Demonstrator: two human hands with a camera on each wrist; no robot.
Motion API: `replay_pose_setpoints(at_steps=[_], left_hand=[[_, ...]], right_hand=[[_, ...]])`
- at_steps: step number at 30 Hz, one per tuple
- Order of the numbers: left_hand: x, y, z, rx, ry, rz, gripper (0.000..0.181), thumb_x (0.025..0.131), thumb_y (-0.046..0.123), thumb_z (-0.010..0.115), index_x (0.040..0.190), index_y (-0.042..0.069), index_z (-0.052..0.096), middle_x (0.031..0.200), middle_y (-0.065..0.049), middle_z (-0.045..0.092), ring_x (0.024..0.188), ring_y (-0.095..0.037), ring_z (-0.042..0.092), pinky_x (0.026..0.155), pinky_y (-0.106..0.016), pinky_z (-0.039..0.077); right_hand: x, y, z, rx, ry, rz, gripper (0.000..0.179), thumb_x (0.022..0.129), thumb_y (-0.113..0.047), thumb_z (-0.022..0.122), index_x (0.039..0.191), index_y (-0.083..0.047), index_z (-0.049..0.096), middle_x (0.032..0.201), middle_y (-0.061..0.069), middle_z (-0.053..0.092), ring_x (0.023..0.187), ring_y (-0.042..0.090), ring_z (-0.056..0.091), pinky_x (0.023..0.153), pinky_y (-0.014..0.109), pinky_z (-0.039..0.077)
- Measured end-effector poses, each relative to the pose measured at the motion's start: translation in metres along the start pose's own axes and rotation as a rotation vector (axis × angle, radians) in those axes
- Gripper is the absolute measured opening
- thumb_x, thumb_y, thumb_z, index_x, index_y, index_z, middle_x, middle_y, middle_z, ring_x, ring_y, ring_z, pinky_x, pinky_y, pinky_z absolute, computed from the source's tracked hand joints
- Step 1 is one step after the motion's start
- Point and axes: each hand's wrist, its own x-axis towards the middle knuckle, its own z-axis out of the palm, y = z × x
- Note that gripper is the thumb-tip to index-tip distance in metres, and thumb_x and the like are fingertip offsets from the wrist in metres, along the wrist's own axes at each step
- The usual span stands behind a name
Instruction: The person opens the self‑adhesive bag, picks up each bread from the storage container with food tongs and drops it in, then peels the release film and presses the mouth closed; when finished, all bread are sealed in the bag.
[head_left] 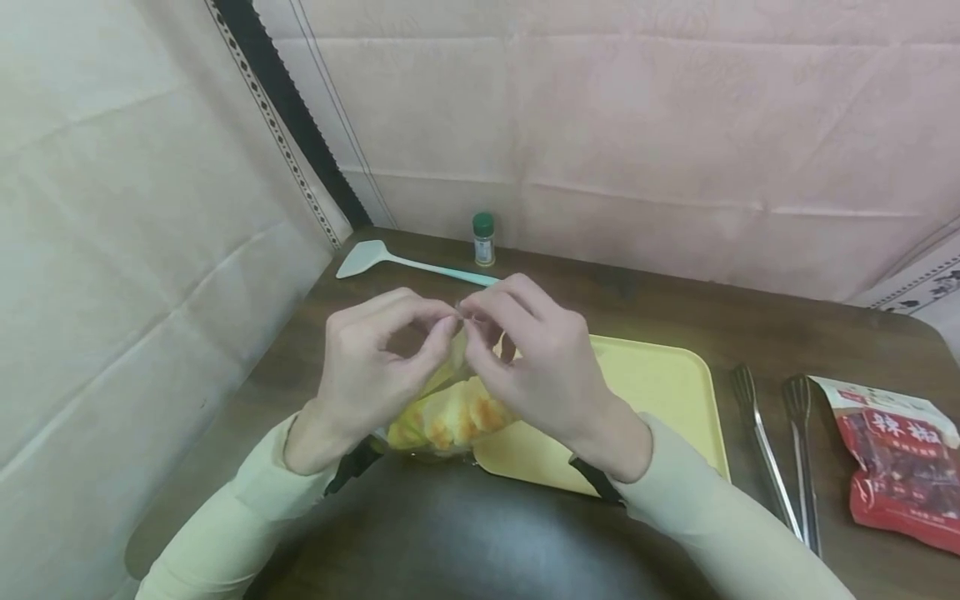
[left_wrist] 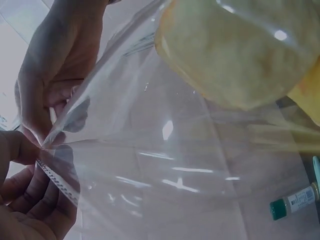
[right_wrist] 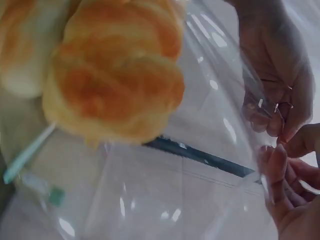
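Between my two hands hangs a clear plastic bag (left_wrist: 150,165) with golden-brown bread rolls (right_wrist: 115,90) inside it. My left hand (head_left: 375,354) pinches the bag's top edge between thumb and forefinger. Right beside it, my right hand (head_left: 543,358) pinches the same edge, the fingertips of both hands almost meeting. In both wrist views the film spreads out from the pinched spot. The bread (head_left: 450,412) shows below the hands in the head view, by the left side of a yellow tray (head_left: 652,383). My right hand and forearm hide part of that tray.
Behind the hands lie a pale blue spatula (head_left: 420,265) and a small green-capped bottle (head_left: 483,240). To the right are metal tongs (head_left: 765,450) and a red food packet (head_left: 900,462). Cloth-covered walls (head_left: 637,125) border the dark wooden table (head_left: 450,533) at the back and left.
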Motion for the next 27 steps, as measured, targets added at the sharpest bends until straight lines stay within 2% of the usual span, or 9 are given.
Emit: replay_pose_setpoints(at_steps=[5, 8, 10, 12, 15, 18, 21, 27], left_hand=[[0.0011, 0.001, -0.0002, 0.04, -0.014, 0.039, 0.003, 0.092, 0.0, 0.077, 0.093, -0.001, 0.079, 0.079, -0.01, 0.077, 0.071, -0.017, 0.071, 0.065, -0.025, 0.056], [0.0012, 0.0003, 0.0003, 0.069, -0.007, 0.081, 0.003, 0.093, 0.0, 0.076, 0.094, -0.002, 0.078, 0.079, -0.01, 0.077, 0.07, -0.018, 0.071, 0.063, -0.029, 0.057], [0.0012, 0.0002, 0.0004, 0.082, -0.008, 0.109, 0.004, 0.095, 0.001, 0.074, 0.094, -0.002, 0.077, 0.08, -0.01, 0.077, 0.07, -0.019, 0.072, 0.064, -0.031, 0.059], [0.0015, 0.0004, 0.0007, 0.083, -0.008, 0.131, 0.006, 0.096, 0.002, 0.072, 0.093, -0.002, 0.076, 0.081, -0.01, 0.077, 0.071, -0.019, 0.072, 0.065, -0.032, 0.06], [0.0021, 0.0014, 0.0003, 0.072, -0.015, 0.143, 0.009, 0.097, 0.005, 0.07, 0.092, 0.0, 0.076, 0.081, -0.009, 0.077, 0.072, -0.019, 0.073, 0.067, -0.032, 0.06], [0.0025, 0.0022, -0.0001, 0.048, -0.015, 0.136, 0.009, 0.096, 0.004, 0.069, 0.091, 0.0, 0.076, 0.081, -0.009, 0.077, 0.073, -0.018, 0.073, 0.068, -0.032, 0.061], [0.0026, 0.0024, -0.0009, 0.024, -0.016, 0.118, 0.007, 0.093, 0.001, 0.07, 0.089, 0.001, 0.076, 0.08, -0.008, 0.077, 0.074, -0.018, 0.073, 0.07, -0.031, 0.061], [0.0015, 0.0021, -0.0015, -0.001, -0.012, 0.094, 0.007, 0.089, -0.001, 0.071, 0.087, 0.002, 0.076, 0.078, -0.007, 0.076, 0.071, -0.015, 0.07, 0.068, -0.029, 0.059]], right_hand=[[0.002, -0.0027, -0.0023, -0.229, 0.012, -0.187, 0.013, 0.086, 0.007, 0.072, 0.097, 0.0, 0.072, 0.089, 0.009, 0.069, 0.066, 0.015, 0.064, 0.052, 0.023, 0.053], [0.0034, -0.0032, -0.003, -0.312, 0.022, -0.251, 0.011, 0.088, 0.006, 0.069, 0.096, 0.0, 0.073, 0.087, 0.009, 0.069, 0.063, 0.017, 0.064, 0.051, 0.024, 0.052], [0.0036, -0.0032, -0.0029, -0.328, 0.03, -0.268, 0.011, 0.088, 0.006, 0.066, 0.094, 0.0, 0.073, 0.085, 0.009, 0.069, 0.062, 0.017, 0.063, 0.049, 0.024, 0.051], [0.0035, -0.003, -0.0021, -0.299, 0.039, -0.253, 0.01, 0.088, 0.007, 0.066, 0.092, 0.0, 0.072, 0.084, 0.009, 0.069, 0.063, 0.016, 0.064, 0.049, 0.024, 0.051], [0.0037, -0.0031, -0.0007, -0.195, 0.052, -0.184, 0.01, 0.088, 0.008, 0.067, 0.089, -0.001, 0.072, 0.082, 0.008, 0.07, 0.065, 0.015, 0.064, 0.051, 0.023, 0.051], [0.004, -0.0029, -0.0005, -0.06, 0.073, -0.094, 0.012, 0.086, 0.01, 0.068, 0.086, -0.001, 0.072, 0.079, 0.008, 0.069, 0.064, 0.014, 0.061, 0.054, 0.021, 0.051], [0.0043, -0.0029, -0.0016, 0.032, 0.088, -0.035, 0.014, 0.085, 0.012, 0.066, 0.084, -0.001, 0.073, 0.076, 0.008, 0.066, 0.063, 0.013, 0.058, 0.057, 0.02, 0.051], [0.0027, -0.0035, -0.0015, 0.052, 0.071, -0.015, 0.013, 0.085, 0.011, 0.065, 0.086, 0.0, 0.071, 0.078, 0.008, 0.065, 0.063, 0.014, 0.06, 0.059, 0.019, 0.053]])
